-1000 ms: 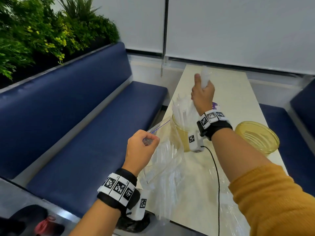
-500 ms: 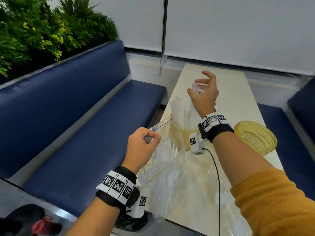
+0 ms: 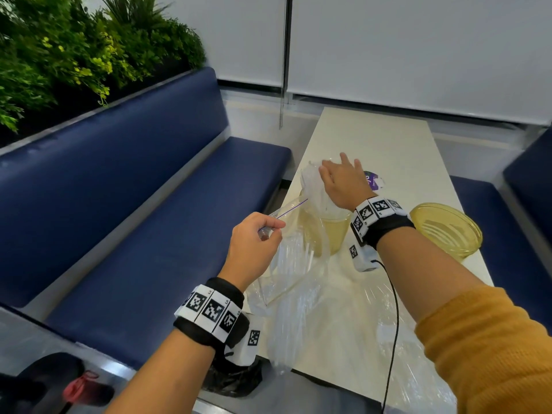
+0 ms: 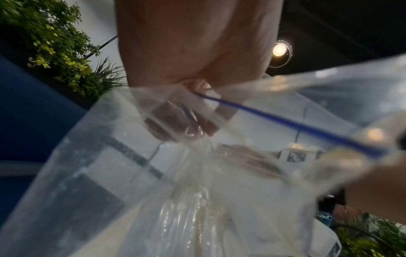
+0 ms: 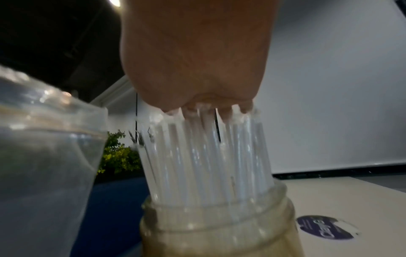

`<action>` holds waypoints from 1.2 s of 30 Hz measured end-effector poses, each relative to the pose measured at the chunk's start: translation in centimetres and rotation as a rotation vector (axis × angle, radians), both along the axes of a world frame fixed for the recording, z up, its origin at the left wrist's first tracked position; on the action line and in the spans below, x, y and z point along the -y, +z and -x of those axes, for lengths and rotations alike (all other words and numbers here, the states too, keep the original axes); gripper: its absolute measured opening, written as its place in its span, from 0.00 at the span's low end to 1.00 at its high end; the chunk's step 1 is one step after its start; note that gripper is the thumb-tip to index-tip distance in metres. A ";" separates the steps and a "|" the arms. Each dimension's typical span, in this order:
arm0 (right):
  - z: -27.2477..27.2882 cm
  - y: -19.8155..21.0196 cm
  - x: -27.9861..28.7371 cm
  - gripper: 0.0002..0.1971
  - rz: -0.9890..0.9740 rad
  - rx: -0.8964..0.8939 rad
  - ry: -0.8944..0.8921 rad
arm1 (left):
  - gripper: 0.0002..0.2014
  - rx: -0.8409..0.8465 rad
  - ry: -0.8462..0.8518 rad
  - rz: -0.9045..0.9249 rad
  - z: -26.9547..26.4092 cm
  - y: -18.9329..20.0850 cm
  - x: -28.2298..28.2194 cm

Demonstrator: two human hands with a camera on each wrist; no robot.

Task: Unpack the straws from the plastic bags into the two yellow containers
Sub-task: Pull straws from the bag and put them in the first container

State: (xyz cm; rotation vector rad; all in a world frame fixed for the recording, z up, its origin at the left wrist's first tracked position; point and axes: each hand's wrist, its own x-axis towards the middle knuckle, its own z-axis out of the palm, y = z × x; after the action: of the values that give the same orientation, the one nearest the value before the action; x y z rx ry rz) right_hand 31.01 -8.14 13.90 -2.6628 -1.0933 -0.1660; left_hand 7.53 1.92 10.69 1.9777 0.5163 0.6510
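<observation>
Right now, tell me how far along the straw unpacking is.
Done: a bundle of straws stands in the near jar. In hand: the right hand presses their tops; the left hand pinches the bag, straws still inside. Left: the second jar looks unfilled.

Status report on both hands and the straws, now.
Left hand pinches plastic bag open. Right hand flat on straws upright in yellow container. Second container empty. Nothing blocking.

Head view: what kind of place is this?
Probably a café or canteen booth: navy padded bench seats flank a narrow cream table, a planter of greenery tops the seat back, and a yellow container holds clear straws.
</observation>
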 end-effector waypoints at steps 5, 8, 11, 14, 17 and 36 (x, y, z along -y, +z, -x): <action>2.5 4.7 0.3 0.19 -0.153 0.238 -0.041 | 0.13 -0.031 -0.013 -0.018 -0.1 0.2 0.2; 6.3 7.5 0.1 0.16 -0.270 0.181 -0.023 | 0.15 -0.042 -0.032 -0.034 0.0 0.3 0.4; 10.1 7.2 -0.2 0.15 -0.172 0.111 -0.052 | 0.15 -0.039 -0.047 -0.047 0.2 0.2 0.6; 12.6 4.6 -0.3 0.08 0.049 -0.075 -0.085 | 0.16 -0.028 -0.073 -0.065 0.3 0.2 1.0; 13.6 1.5 0.0 0.14 0.178 -0.213 -0.148 | 0.17 0.011 -0.084 -0.075 0.5 0.3 1.6; 13.2 -4.7 0.0 0.12 0.264 -0.631 -0.252 | 0.17 0.000 -0.059 -0.085 1.8 -0.6 0.9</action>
State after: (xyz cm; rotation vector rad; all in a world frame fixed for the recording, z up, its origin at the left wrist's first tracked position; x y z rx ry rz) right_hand 17.78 -8.15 9.24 -2.7498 -0.6052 0.7685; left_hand 5.71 1.02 10.06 2.0650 0.4353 0.6451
